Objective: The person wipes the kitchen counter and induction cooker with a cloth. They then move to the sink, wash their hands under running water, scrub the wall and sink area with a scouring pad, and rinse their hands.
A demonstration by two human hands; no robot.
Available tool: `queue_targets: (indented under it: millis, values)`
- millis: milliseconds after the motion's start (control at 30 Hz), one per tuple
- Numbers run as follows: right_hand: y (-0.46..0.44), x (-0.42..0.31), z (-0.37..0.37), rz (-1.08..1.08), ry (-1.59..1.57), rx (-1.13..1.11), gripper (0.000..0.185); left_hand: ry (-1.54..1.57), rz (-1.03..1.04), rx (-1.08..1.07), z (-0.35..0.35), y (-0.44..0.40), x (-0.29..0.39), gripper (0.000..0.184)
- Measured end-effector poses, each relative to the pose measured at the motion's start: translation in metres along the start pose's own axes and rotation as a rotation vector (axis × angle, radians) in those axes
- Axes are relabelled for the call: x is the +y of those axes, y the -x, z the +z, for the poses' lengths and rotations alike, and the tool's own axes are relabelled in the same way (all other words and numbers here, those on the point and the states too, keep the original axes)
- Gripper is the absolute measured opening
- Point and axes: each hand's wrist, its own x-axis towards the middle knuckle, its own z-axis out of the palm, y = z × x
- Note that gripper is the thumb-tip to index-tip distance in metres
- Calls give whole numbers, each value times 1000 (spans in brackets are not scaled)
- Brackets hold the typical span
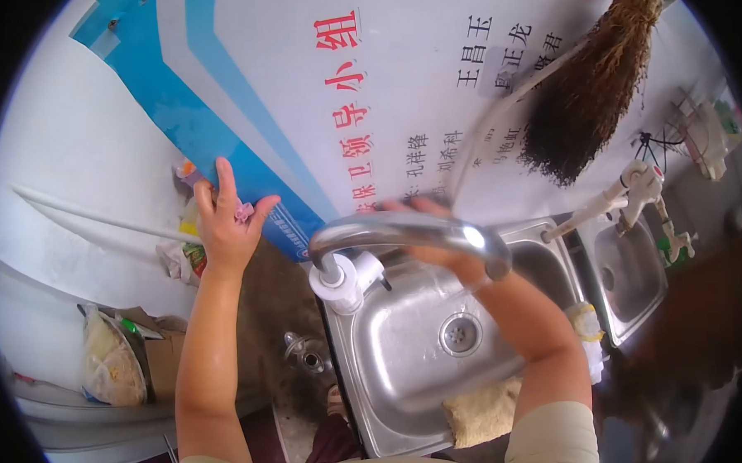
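My left hand (228,225) is at the blue edge of a large printed board (282,95), index finger and thumb stretched apart. A small pink thing (244,210) shows between thumb and index, apparently held by the bent fingers; its kind is unclear. My right hand (428,221) reaches over the steel sink (385,371), close to the board's lower part. Motion blurs it, and the curved chrome faucet (412,230) hides part of it, so any held thing cannot be made out. The faucet's white base (338,284) stands on the sink's left rim.
A tan cloth (482,413) lies over the sink's near edge. On the right are a second sink (629,262) and a white tap (640,182). A straw broom (600,81) hangs against the board. Bagged items (112,359) stand at the left.
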Motion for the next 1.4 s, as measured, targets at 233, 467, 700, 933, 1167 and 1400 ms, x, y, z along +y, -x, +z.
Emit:
queue_targets:
  millis: [233,467,700,933,1167,1400]
  values:
    - [21,-1,11,31,143,15,40,-40,-4,-3,0,4,-2,86]
    - [-1,-8,-3,32,122,-8,39,-41,5,30,-1,-3,10,82]
    - [40,10,13,-42,446,108,38,-78,-35,7,1,3,7,79]
    - [-13,-21,-9,77,158,199,48,-399,-49,-14,-6,0,43,58]
    - [88,3,-30,512,19,348,36,-377,-38,-133,16,30,60,34]
    - [65,-50,62,972,-350,488,43,-248,256,-201,44,32,72,39]
